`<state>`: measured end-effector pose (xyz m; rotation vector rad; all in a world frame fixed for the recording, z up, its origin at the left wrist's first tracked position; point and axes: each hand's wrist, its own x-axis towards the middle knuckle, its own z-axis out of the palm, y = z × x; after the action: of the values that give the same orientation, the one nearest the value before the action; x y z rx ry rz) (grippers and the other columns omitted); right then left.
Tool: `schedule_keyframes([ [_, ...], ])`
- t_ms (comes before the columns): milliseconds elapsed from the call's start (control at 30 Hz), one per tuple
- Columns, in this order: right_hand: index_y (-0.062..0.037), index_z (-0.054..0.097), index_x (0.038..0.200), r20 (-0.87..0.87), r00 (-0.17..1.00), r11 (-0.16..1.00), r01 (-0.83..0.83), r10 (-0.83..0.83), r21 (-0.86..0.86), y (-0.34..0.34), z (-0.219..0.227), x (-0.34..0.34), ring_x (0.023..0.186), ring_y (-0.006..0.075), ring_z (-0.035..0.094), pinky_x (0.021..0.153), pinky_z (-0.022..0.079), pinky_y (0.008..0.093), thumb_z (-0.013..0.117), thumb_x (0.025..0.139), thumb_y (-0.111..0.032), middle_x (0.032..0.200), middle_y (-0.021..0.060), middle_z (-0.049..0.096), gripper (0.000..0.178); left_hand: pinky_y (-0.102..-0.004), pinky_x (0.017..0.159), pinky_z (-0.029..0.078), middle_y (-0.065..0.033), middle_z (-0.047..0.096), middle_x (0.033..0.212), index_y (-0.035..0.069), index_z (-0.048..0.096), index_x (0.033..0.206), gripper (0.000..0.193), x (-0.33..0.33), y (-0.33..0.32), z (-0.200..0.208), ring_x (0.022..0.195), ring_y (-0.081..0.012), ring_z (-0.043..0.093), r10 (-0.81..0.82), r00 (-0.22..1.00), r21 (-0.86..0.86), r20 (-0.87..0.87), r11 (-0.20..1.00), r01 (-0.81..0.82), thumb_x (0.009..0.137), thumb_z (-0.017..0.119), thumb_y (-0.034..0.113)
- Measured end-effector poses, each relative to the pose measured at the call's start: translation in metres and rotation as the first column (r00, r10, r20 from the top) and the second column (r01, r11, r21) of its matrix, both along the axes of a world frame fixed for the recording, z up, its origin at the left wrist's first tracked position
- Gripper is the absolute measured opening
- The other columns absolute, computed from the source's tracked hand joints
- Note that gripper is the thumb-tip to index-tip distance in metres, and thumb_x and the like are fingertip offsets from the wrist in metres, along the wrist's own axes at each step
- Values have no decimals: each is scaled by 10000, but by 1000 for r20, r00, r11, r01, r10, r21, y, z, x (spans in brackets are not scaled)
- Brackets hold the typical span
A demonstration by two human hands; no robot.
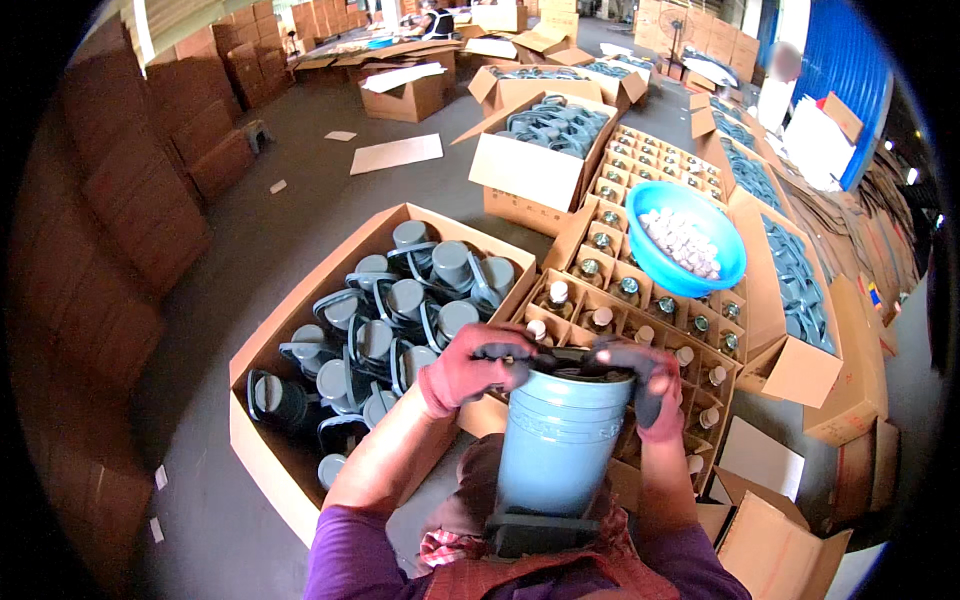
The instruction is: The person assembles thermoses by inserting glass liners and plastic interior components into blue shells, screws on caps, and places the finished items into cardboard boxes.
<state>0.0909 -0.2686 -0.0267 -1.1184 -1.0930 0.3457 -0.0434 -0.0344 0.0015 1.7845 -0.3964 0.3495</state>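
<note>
A blue-grey cylindrical flask body [562, 435] stands upright in front of my torso, its dark rim toward the far side. My left hand [482, 366], in a maroon and black glove, grips the rim on the left, fingers curled over it. On the rim's right side my right hand [648, 385], gloved alike, has its fingers bent over the edge. What lies inside the rim is mostly hidden by my fingers. Just beyond my hands is a divided carton [640, 318] of glass bottles, several with pale caps [601, 318]. A dark base piece [540, 535] shows below the cylinder.
To the left, an open carton [275, 480] holds several blue-grey flask bodies with handles [405, 298]. A bright blue basin [735, 265] of small whitish pieces [682, 243] rests on the bottle cartons. More cartons hold grey-blue parts [560, 125], [797, 285]. Brown cartons [110, 200] are stacked along the left.
</note>
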Motion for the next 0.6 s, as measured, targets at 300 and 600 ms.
schedule_keyframes([
  [300,65,654,896,101,992,984,-58,76,-169,23,-5,5,1018,300,555,907,409,404,377,769,-731,1025,196,618,852,-346,860,427,-177,620,995,-31,642,921,412,-2,-11,-32,965,-288,572,17,934,-190,357,980,55,818,572,361],
  [600,-6,628,899,42,969,763,-164,242,-625,11,142,-31,890,216,601,817,449,332,657,656,-224,949,135,642,327,-286,838,465,-79,596,1116,18,507,1218,418,10,-138,-105,941,-144,575,356,923,-445,-144,810,-382,905,508,294],
])
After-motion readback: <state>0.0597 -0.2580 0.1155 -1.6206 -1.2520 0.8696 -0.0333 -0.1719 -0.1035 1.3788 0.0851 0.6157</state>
